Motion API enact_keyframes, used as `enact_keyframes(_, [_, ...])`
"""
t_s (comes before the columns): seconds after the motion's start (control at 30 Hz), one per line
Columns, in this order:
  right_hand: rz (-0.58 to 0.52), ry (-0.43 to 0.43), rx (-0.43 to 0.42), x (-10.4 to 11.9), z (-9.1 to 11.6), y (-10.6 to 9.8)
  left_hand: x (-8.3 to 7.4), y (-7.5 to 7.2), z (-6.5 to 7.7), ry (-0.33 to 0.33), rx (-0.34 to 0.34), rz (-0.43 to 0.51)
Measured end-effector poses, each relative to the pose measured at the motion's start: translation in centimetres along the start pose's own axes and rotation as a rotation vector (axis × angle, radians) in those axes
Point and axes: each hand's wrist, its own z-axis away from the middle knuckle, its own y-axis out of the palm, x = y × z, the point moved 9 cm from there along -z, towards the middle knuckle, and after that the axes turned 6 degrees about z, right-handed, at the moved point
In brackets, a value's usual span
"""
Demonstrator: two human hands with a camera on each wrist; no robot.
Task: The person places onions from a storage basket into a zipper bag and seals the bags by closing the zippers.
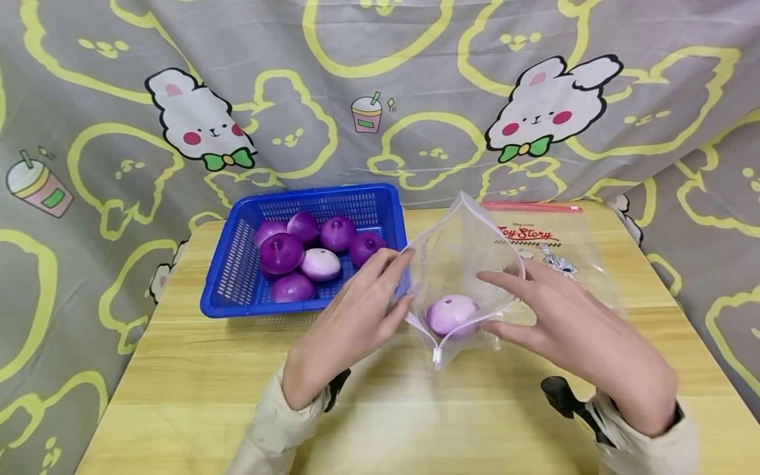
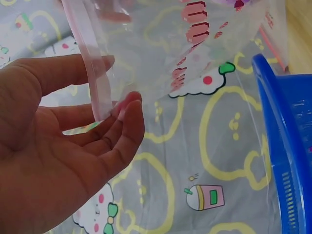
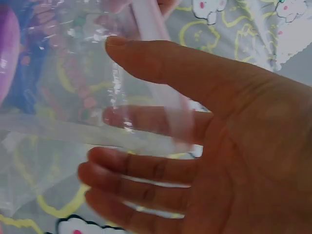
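Note:
A clear zip bag (image 1: pixel 437 270) with a white slider (image 1: pixel 437 357) has its mouth spread wide between both hands. Inside it lies a pale purple onion (image 1: pixel 452 315). My left hand (image 1: pixel 362 307) touches the left rim, thumb and a finger spread apart; the left wrist view shows the film over the thumb (image 2: pixel 100 66). At the right rim is my right hand (image 1: pixel 564 323), its index finger reaching within the mouth and its thumb lower at the edge. In the right wrist view its fingers (image 3: pixel 146 168) are extended along the film.
To the left, a blue basket (image 1: pixel 231 305) holds several purple onions (image 1: pixel 282 254), one paler on top. Behind my right hand, a flat clear bag (image 1: pixel 584 257) with a red zip and printed figures lies on the wooden table (image 1: pixel 196 396). A patterned cloth (image 1: pixel 356 158) hangs behind.

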Motion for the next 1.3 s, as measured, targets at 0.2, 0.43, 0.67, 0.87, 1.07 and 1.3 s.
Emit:
enact_keyframes(0.2, [-0.015,0.124,0.084,-1.8,-1.3,1.5,0.6,0.2,-0.2,-0.012,-0.016,0.006])
enact_keyframes(0.43, [0.028,0.163,-0.15,-2.1,-0.8,-0.9,1.6,-0.2,-0.1,-0.078,-0.053,-0.011])
enact_keyframes(0.67, [0.091,0.068,-0.378,-0.9,0.3,-3.5,1.9,-0.5,0.1,-0.128,-0.071,0.001])
enact_keyframes(0.87, [0.036,0.003,-0.35,-1.0,0.4,-3.4,1.4,0.1,0.2,-0.118,0.027,0.017])
enact_keyframes(1.07, [0.045,-0.056,-0.266,-0.5,0.1,-2.5,0.2,0.4,0.1,-0.041,0.063,0.055])
enact_keyframes(1.3, [0.046,-0.041,-0.216,-0.6,0.2,-2.1,-2.5,-1.2,0.0,0.178,-0.063,0.06])
